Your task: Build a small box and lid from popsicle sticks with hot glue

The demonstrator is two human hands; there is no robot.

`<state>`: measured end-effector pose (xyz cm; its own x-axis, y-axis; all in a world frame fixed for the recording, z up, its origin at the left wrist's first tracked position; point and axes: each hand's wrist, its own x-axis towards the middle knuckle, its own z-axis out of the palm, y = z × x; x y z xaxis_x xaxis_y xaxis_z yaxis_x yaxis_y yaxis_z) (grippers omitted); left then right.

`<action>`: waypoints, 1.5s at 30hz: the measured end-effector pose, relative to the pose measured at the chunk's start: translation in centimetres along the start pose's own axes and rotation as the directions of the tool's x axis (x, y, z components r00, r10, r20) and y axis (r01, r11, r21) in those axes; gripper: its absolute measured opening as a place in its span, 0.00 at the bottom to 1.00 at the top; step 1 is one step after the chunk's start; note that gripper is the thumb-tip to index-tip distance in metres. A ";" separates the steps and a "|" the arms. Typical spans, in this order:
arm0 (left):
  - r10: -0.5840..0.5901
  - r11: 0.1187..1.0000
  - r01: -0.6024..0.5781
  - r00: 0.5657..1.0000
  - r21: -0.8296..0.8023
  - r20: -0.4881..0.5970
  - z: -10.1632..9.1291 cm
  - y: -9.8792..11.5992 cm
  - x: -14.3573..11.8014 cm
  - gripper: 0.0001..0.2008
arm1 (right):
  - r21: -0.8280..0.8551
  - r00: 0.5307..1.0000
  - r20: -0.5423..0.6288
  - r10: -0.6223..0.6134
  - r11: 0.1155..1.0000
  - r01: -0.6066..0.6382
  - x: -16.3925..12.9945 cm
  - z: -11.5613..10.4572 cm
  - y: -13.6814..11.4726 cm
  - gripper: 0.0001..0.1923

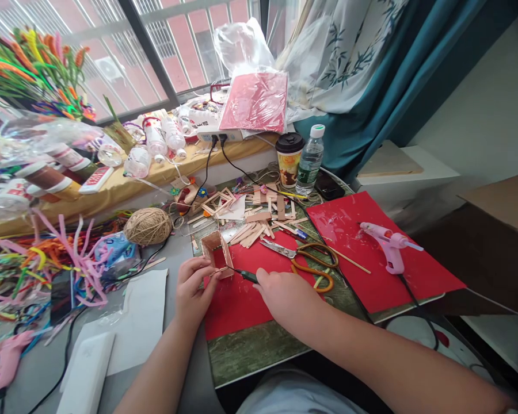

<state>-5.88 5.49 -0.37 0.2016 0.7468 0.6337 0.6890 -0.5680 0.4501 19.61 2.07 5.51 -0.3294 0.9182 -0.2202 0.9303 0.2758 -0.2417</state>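
My left hand [196, 287] pinches the near edge of a small open box of craft sticks [210, 247], which stands on red paper [237, 310]. In my right hand [285, 293] is a slim tool with a dark green handle [248, 276]. Its thin dark tip reaches the box's near edge, close to my left fingertips; the exact kind of tool is too small to tell. Scissors with amber handles [315, 257] lie just beyond my right hand. Past the box are loose craft sticks [248, 232] in a pile.
A pink glue gun [388, 244] rests on a second red sheet [358, 282] at right. Behind stand a lidded paper cup [289, 164] and a water bottle [309, 164]. A twine ball [148, 226], pipe cleaners [84, 259] and another pink glue gun [9, 362] are left.
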 end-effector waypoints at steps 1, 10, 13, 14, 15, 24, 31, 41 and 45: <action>0.001 1.000 -0.001 1.000 0.000 -0.001 0.0 0.0 0.0 0.06 | -0.002 1.000 -0.001 0.001 1.000 -0.001 0.0 0.0 0.0 0.11; 0.000 1.000 0.000 1.000 -0.005 -0.002 0.0 0.1 0.1 0.06 | -0.012 1.000 -0.005 -0.022 1.000 0.022 0.3 1.4 0.2 0.11; 0.005 1.000 -0.006 1.000 -0.007 -0.006 0.0 0.1 0.1 0.06 | -0.011 1.000 -0.015 -0.019 1.000 0.019 0.4 1.4 0.2 0.10; 0.007 1.000 -0.007 1.000 -0.009 -0.008 0.0 0.1 0.2 0.06 | -0.009 1.000 -0.014 -0.015 1.000 0.015 0.5 1.3 0.2 0.10; 0.007 1.000 -0.007 1.000 -0.009 -0.009 0.0 0.2 0.2 0.06 | -0.008 1.000 -0.012 -0.012 1.000 0.012 0.5 1.3 0.1 0.10; -0.014 1.000 0.014 1.000 -0.009 -0.008 -0.1 0.2 0.1 0.07 | -0.024 1.000 0.003 -0.025 0.999 0.025 0.8 0.9 0.3 0.11; -0.012 1.000 0.012 1.000 -0.001 -0.010 0.0 0.3 0.2 0.06 | -0.032 0.995 0.091 -0.043 0.998 0.046 1.2 -0.5 0.3 0.12; -0.026 0.999 0.026 1.000 0.040 -0.009 -0.2 -0.1 0.3 0.04 | -0.057 0.995 -0.083 -0.046 0.998 0.042 0.8 0.9 -0.2 0.10; -0.044 0.998 0.045 0.999 0.050 -0.027 -0.3 -0.2 0.2 0.04 | 0.030 0.994 -0.105 -0.019 0.999 0.022 1.0 2.2 -0.4 0.09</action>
<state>-6.18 5.64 -0.11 0.1526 0.7615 0.6300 0.7312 -0.5159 0.4463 18.56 2.27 3.27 -0.3282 0.9376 -0.1150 0.9175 0.2874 -0.2750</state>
